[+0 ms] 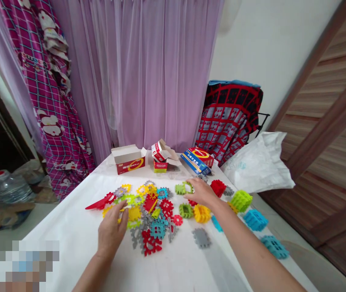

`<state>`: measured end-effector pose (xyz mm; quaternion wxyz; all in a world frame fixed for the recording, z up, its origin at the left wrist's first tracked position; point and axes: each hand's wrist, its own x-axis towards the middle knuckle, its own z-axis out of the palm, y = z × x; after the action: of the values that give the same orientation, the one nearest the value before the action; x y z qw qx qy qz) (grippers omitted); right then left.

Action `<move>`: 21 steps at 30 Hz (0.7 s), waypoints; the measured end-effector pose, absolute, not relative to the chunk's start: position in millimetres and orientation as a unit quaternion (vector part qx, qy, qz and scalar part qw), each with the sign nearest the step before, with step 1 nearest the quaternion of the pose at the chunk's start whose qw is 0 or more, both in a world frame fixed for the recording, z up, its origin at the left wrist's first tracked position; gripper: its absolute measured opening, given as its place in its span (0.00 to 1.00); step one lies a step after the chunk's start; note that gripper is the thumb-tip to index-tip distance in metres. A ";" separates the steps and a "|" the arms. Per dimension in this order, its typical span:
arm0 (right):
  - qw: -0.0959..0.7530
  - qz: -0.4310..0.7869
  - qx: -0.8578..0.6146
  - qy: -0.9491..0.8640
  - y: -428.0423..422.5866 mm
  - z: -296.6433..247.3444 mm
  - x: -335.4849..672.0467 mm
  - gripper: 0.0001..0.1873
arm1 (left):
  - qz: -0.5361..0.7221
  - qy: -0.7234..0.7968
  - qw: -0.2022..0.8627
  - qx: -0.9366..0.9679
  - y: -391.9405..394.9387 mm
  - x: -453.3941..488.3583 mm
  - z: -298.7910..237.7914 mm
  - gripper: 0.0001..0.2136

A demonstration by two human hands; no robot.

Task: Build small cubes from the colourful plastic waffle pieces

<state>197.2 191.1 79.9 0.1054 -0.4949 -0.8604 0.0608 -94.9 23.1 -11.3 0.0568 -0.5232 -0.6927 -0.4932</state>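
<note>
My right hand reaches over the white-covered table and pinches a light green interlocking building piece by its right side. My left hand is at the left edge of a loose pile of toothed plastic pieces, fingers stretched and thumb apart, close to a yellow piece. The pile mixes red, yellow, green, grey and blue flat pieces; a blue window piece and a dark red piece lie at its near side. Between my hands are a green cube and a yellow cube.
Along the back stand an open red carton, small stacked boxes and a blue box. Built blocks, including a lime cube and a blue block, line the right. A white sack leans beyond the right edge.
</note>
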 end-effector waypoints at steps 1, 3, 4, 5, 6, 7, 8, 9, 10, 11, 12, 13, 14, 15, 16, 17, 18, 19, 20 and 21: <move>0.080 0.053 -0.505 -0.858 206.1 83.0 199.7 0.31 | -0.489 -0.688 0.097 -0.527 22.2 -103.8 -17.5 0.16; 0.038 0.043 -0.513 -0.857 228.4 86.0 199.7 0.32 | -0.485 -0.689 0.150 -0.517 21.8 -116.7 -26.4 0.15; 0.025 0.038 -0.513 -0.857 235.3 85.8 197.9 0.32 | -0.483 -0.693 0.162 -0.511 22.1 -120.6 -28.7 0.15; 0.018 0.031 -0.512 -0.858 239.2 84.7 195.5 0.31 | -0.485 -0.696 0.168 -0.502 22.7 -123.1 -29.8 0.15; 0.016 0.023 -0.508 -0.861 240.4 82.9 193.0 0.31 | -0.490 -0.698 0.169 -0.493 23.4 -124.5 -30.0 0.15; 0.016 0.017 -0.502 -0.864 239.2 80.5 190.8 0.31 | -0.496 -0.702 0.163 -0.484 24.1 -125.2 -29.8 0.15; 0.017 0.012 -0.493 -0.870 236.0 78.0 189.4 0.31 | -0.502 -0.708 0.151 -0.473 24.8 -125.6 -29.5 0.16; 0.018 0.011 -0.480 -0.877 231.3 75.5 189.0 0.32 | -0.506 -0.718 0.135 -0.459 25.5 -126.0 -29.5 0.16; 0.018 0.013 -0.464 -0.886 225.6 73.1 189.9 0.33 | -0.508 -0.730 0.116 -0.442 26.0 -126.5 -29.9 0.16; 0.016 0.017 -0.449 -0.893 219.3 71.0 192.1 0.33 | -0.508 -0.743 0.098 -0.425 26.4 -127.2 -30.7 0.16; 0.014 0.022 -0.438 -0.899 213.0 69.3 195.4 0.34 | -0.508 -0.754 0.083 -0.408 26.8 -128.1 -31.8 0.16; 0.013 0.025 -0.432 -0.901 207.0 68.0 199.5 0.34 | -0.509 -0.762 0.072 -0.394 27.1 -129.1 -33.0 0.16; 0.012 0.026 -0.430 -0.902 201.4 66.9 204.1 0.34 | -0.510 -0.766 0.066 -0.385 27.4 -129.9 -33.9 0.17; 0.010 0.025 -0.430 -0.902 196.4 66.1 208.7 0.34 | -0.511 -0.769 0.059 -0.379 27.6 -130.3 -34.3 0.17; 0.004 0.023 -0.430 -0.903 192.0 65.3 212.9 0.35 | -0.512 -0.771 0.050 -0.375 27.8 -130.4 -34.1 0.17; -0.003 0.021 -0.427 -0.904 188.0 64.6 216.3 0.36 | -0.514 -0.774 0.040 -0.368 27.9 -130.0 -33.1 0.17; -0.013 0.019 -0.423 -0.906 184.4 63.7 218.7 0.36 | -0.516 -0.777 0.029 -0.359 27.9 -129.2 -31.4 0.17; -0.023 0.019 -0.418 -0.908 181.2 62.8 219.9 0.37 | -0.520 -0.779 0.020 -0.349 27.8 -128.0 -29.3 0.17; -0.032 0.020 -0.414 -0.910 178.3 61.8 220.0 0.37 | -0.525 -0.780 0.012 -0.339 27.7 -126.7 -27.1 0.17; -0.037 0.020 -0.412 -0.910 175.9 60.7 219.3 0.36 | -0.529 -0.781 0.005 -0.332 27.5 -125.4 -24.9 0.17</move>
<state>219.3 175.9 60.7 -0.0373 -0.4124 -0.9100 0.0197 -125.4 27.5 -24.9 0.0052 -0.3322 -0.7808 -0.5292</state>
